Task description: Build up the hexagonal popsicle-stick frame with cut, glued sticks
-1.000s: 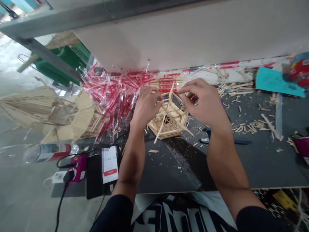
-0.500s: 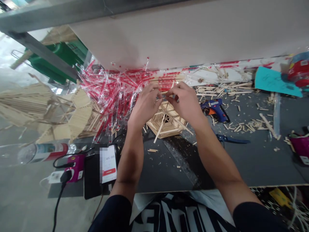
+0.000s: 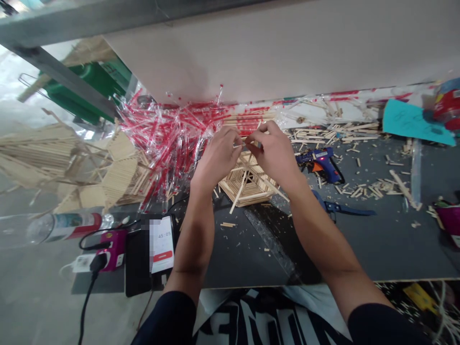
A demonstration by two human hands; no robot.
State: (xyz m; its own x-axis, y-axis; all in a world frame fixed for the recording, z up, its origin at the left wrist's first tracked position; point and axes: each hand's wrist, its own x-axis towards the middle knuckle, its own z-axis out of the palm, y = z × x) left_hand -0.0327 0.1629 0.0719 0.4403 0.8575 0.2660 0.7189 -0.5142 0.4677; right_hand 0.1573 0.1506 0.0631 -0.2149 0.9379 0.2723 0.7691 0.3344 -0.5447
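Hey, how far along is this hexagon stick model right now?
Done: the hexagon stick model has layered walls and several spoke sticks across its top. In hand: the left hand and right hand pinch a thin stick over its far edge. Left, probably: the top is only an open frame; the glue gun and loose sticks lie on the mat to the right.

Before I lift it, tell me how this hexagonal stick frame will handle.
Probably light: the hexagonal stick frame is thin sticks around open gaps. Likely fragile: the spoke pinched by left hand and right hand looks thin enough to snap. Its flat base should not roll.
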